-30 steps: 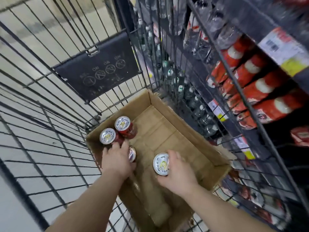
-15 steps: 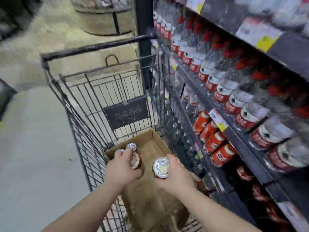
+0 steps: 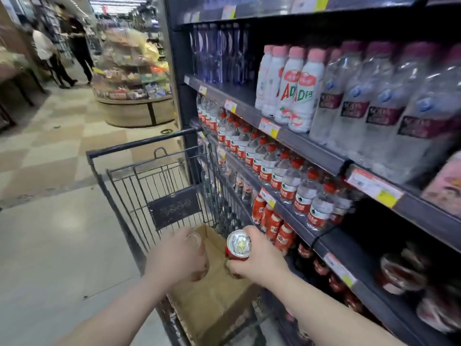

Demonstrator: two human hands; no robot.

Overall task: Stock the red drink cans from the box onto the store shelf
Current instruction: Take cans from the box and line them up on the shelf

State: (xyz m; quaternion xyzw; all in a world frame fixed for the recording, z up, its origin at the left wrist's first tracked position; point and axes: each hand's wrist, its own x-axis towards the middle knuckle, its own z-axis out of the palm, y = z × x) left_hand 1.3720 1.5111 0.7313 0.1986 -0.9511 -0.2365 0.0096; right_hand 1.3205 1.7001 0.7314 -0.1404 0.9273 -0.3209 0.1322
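Red can (image 3: 238, 245): upright with its silver top up, held above the box and near the shelf's lower rows.
Right hand (image 3: 259, 260): fingers and thumb wrapped round the red can's side, gripping it from the right.
Second can (image 3: 194, 239): blurred; only its pale top shows past the fingers, over the far left part of the box.
Left hand (image 3: 174, 258): curled round the second can, back of the hand up.
Box (image 3: 214, 295): brown cardboard with an open top, sitting inside the cart below both hands.
Cart (image 3: 139, 146): dark wire, handle bar at its far end, standing just beside the shelf.
Shelf (image 3: 324, 156): dark, along the right. A row of shelved red cans (image 3: 272, 221) lies level with the right hand.
Upper rows: red-capped water bottles (image 3: 274, 171) one row up, and white bottles (image 3: 294, 96) above those.
Aisle: two people (image 3: 62, 51) stand well apart from the cart — far off at the upper left.
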